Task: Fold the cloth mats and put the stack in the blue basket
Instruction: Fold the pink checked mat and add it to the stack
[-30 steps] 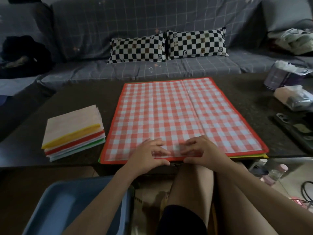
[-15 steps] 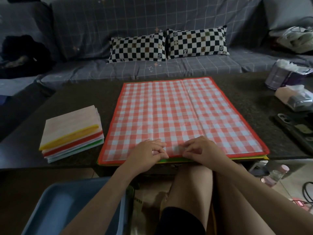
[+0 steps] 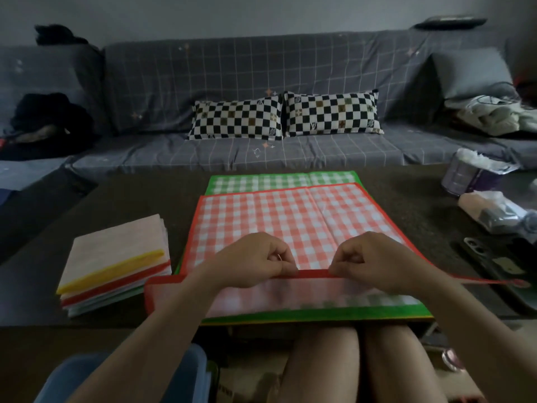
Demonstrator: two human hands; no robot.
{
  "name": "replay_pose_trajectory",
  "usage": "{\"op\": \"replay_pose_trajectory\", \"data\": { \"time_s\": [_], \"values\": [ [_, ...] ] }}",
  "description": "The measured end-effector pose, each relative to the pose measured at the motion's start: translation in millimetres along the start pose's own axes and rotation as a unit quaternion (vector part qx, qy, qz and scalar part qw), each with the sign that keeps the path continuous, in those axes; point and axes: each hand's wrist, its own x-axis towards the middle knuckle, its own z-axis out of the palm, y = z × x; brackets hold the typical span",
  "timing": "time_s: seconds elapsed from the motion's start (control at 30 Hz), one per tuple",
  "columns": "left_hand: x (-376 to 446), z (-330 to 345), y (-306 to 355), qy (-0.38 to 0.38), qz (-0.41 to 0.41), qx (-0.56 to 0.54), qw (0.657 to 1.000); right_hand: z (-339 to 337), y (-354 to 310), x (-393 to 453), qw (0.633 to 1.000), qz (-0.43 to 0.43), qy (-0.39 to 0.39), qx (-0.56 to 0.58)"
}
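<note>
Red-and-white checked cloth mat [image 3: 287,219], red-bordered, lies on the dark bench [image 3: 139,196] over a green checked mat [image 3: 279,179]. Left hand [image 3: 252,261] and right hand [image 3: 374,258] each pinch its raised near edge. Folded mat stack [image 3: 116,264] sits left.

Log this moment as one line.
phase: folding | hands: left hand and right hand pinch near edge of red mat | lifted off green mat | folded stack waiting
</note>
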Motion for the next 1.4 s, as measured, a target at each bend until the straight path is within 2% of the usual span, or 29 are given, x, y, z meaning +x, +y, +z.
{"op": "replay_pose_trajectory", "data": {
  "time_s": [0.17, 0.4, 0.5, 0.63, 0.8, 0.97, 1.17, 1.23, 1.33, 1.4],
  "values": [
    [18, -35, 3, 0.017, 0.006, 0.029, 0.999, -30, -11, 19, 0.999, -0.032, 0.006, 0.001],
    [70, -53, -24, 0.1, -0.047, 0.151, 0.982, -29, 16, 106, 0.994, -0.008, 0.042, -0.1],
    [93, -39, -47, 0.123, -0.095, 0.191, 0.969, -5, 34, 138, 0.99, 0.014, 0.055, -0.131],
    [111, -6, -81, 0.134, -0.143, 0.221, 0.956, 34, 65, 162, 0.991, 0.048, 0.054, -0.114],
    [115, 31, -110, 0.199, -0.125, 0.269, 0.934, 68, 85, 165, 0.989, 0.069, 0.095, -0.096],
    [119, 47, -120, 0.245, -0.108, 0.266, 0.926, 78, 91, 162, 0.98, 0.066, 0.148, -0.119],
    [116, 49, -104, 0.242, -0.115, 0.255, 0.929, 89, 91, 159, 0.97, 0.072, 0.183, -0.143],
    [108, 61, -94, 0.204, -0.111, 0.249, 0.94, 92, 91, 158, 0.969, 0.076, 0.19, -0.14],
    [96, 78, -92, 0.102, -0.163, 0.277, 0.941, 92, 86, 155, 0.969, 0.078, 0.177, -0.152],
    [94, 81, -95, 0.098, -0.175, 0.297, 0.933, 94, 83, 150, 0.972, 0.066, 0.162, -0.157]
  ]
}}
